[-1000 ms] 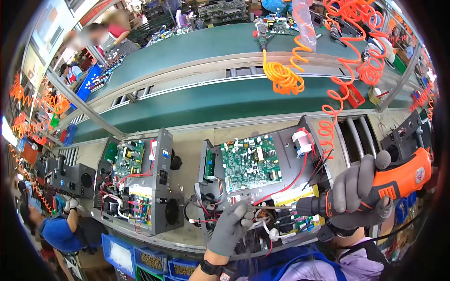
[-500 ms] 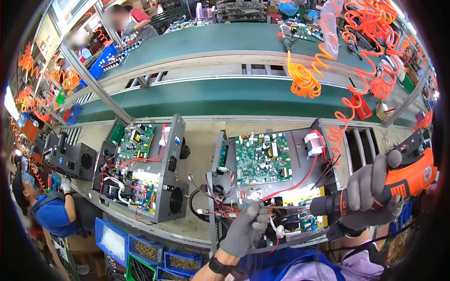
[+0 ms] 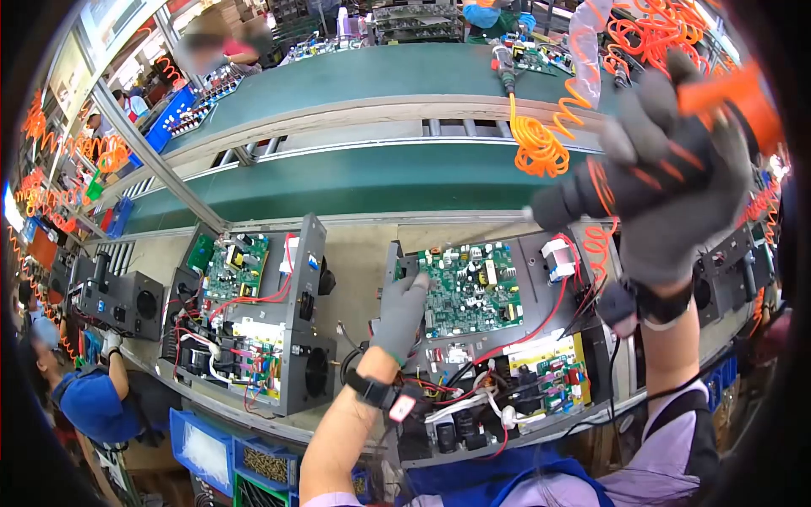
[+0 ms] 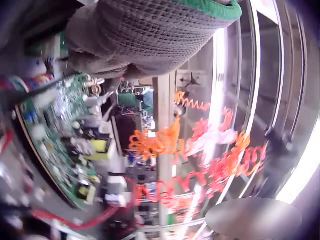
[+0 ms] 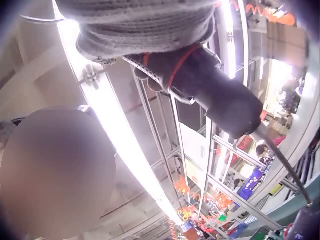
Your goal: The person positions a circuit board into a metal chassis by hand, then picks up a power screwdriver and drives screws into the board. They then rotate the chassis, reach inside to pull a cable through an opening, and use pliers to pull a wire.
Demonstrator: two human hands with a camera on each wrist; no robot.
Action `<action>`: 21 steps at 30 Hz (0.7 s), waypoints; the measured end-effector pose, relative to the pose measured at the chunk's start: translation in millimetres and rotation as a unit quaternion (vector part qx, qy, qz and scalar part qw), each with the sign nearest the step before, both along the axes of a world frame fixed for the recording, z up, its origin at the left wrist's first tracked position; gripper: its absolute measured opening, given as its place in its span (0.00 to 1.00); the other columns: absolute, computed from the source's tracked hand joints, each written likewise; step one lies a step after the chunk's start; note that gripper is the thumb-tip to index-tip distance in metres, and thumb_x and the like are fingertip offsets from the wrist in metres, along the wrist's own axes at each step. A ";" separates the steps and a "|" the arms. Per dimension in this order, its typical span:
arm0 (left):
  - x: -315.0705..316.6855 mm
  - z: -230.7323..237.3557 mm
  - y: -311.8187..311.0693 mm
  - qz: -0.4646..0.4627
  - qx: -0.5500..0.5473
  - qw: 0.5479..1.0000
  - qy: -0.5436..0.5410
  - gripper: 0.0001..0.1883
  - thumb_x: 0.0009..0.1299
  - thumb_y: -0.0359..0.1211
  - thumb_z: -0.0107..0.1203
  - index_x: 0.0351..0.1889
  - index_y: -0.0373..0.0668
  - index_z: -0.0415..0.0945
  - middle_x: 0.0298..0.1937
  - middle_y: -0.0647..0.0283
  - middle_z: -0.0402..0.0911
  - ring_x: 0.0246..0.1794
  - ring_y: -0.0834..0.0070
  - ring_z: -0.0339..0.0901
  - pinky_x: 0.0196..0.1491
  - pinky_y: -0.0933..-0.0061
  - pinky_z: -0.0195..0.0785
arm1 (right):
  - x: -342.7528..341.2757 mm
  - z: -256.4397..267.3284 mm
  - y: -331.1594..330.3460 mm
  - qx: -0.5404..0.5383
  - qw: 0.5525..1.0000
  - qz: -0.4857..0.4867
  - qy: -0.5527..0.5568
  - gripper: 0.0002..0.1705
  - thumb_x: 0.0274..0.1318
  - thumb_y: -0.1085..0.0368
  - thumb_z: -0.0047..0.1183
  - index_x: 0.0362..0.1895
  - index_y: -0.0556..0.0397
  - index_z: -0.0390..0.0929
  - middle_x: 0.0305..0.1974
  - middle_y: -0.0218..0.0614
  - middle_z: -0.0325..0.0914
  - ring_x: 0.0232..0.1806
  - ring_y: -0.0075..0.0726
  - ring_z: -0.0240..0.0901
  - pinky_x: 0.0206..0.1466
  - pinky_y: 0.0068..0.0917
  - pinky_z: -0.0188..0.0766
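My gloved right hand (image 3: 676,169) grips an orange and black power screwdriver (image 3: 583,194), raised above the right side of the metal chassis (image 3: 541,296). Its long bit (image 5: 285,160) points left, toward the upper left corner of the green circuit board (image 3: 469,287). My gloved left hand (image 3: 401,317) is at the board's left edge, beside the chassis side panel (image 3: 394,262). In the left wrist view the glove (image 4: 145,40) is above the board, fingertips mostly hidden; I cannot tell whether they pinch something. Red wires and a white connector (image 3: 556,258) lie right of the board.
A second chassis (image 3: 296,338) with boards and a fan stands to the left. Blue bins (image 3: 266,465) with small hardware sit at the front edge. Behind runs a green conveyor (image 3: 355,186), with orange coiled hoses (image 3: 541,148) over it. Another person (image 3: 97,397) works at far left.
My right hand has lifted the screwdriver up and away from the chassis's lower part. My left hand has left the bit by the lower wiring and moved up to the board's left edge.
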State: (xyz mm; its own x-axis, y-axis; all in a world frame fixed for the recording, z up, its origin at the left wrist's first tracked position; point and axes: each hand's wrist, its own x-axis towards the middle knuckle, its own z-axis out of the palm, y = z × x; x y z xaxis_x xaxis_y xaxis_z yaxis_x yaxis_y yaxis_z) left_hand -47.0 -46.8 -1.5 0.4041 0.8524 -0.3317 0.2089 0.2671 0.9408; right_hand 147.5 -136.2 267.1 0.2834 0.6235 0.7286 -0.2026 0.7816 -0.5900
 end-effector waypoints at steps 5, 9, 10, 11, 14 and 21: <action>14.0 -38.5 3.8 -0.056 0.253 0.913 0.316 0.18 0.70 0.41 0.47 0.34 0.32 0.76 0.35 0.40 0.79 0.40 0.46 0.78 0.43 0.54 0.71 | 3.1 -0.9 53.2 -0.014 0.997 0.053 -0.045 0.24 0.61 0.53 0.47 0.53 0.56 0.65 0.33 0.32 0.71 0.27 0.30 0.71 0.35 0.33 0.72; 16.0 -30.3 -6.8 -0.032 0.186 0.916 0.355 0.18 0.68 0.42 0.49 0.36 0.34 0.78 0.38 0.40 0.80 0.41 0.44 0.78 0.47 0.51 0.71 | -8.9 -23.5 75.4 -0.067 0.997 0.022 -0.030 0.22 0.55 0.63 0.51 0.52 0.61 0.64 0.27 0.36 0.73 0.24 0.32 0.75 0.31 0.33 0.77; 16.2 -29.8 -6.0 -0.032 0.187 0.910 0.368 0.20 0.67 0.44 0.49 0.37 0.33 0.79 0.38 0.40 0.80 0.42 0.43 0.78 0.48 0.51 0.71 | -9.5 -33.9 82.6 -0.081 0.996 0.025 -0.029 0.23 0.54 0.64 0.50 0.52 0.61 0.64 0.27 0.36 0.73 0.23 0.32 0.75 0.31 0.33 0.77; 18.8 -31.7 -3.4 -0.023 0.154 0.906 0.394 0.19 0.66 0.44 0.51 0.39 0.35 0.79 0.39 0.41 0.81 0.43 0.44 0.78 0.49 0.52 0.72 | -10.3 -44.6 89.3 -0.094 0.995 0.025 -0.018 0.22 0.54 0.66 0.50 0.52 0.62 0.64 0.26 0.36 0.73 0.23 0.33 0.75 0.30 0.33 0.77; 23.0 -18.8 -4.4 -0.039 0.137 0.899 0.413 0.19 0.65 0.44 0.53 0.40 0.36 0.80 0.40 0.42 0.81 0.43 0.45 0.79 0.49 0.53 0.72 | -10.0 -79.8 114.8 -0.127 0.991 0.038 -0.006 0.22 0.53 0.71 0.49 0.53 0.60 0.64 0.28 0.36 0.73 0.23 0.32 0.75 0.30 0.33 0.77; 28.6 -21.7 -9.5 -0.074 0.146 0.864 0.475 0.14 0.67 0.38 0.49 0.39 0.38 0.80 0.38 0.50 0.84 0.39 0.54 0.84 0.34 0.50 0.76 | -10.3 -129.1 148.2 -0.174 0.981 0.045 -0.071 0.24 0.52 0.69 0.49 0.54 0.57 0.63 0.30 0.35 0.71 0.26 0.29 0.74 0.31 0.34 0.78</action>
State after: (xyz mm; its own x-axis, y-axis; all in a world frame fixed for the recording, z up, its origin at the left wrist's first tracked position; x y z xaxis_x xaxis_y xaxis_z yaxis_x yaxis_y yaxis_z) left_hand -18.5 -56.3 -23.2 0.1794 0.9182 -0.3532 0.9363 -0.0491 0.3478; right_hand 137.2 11.9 138.0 0.1258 0.8596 0.4953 -0.1582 0.5102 -0.8454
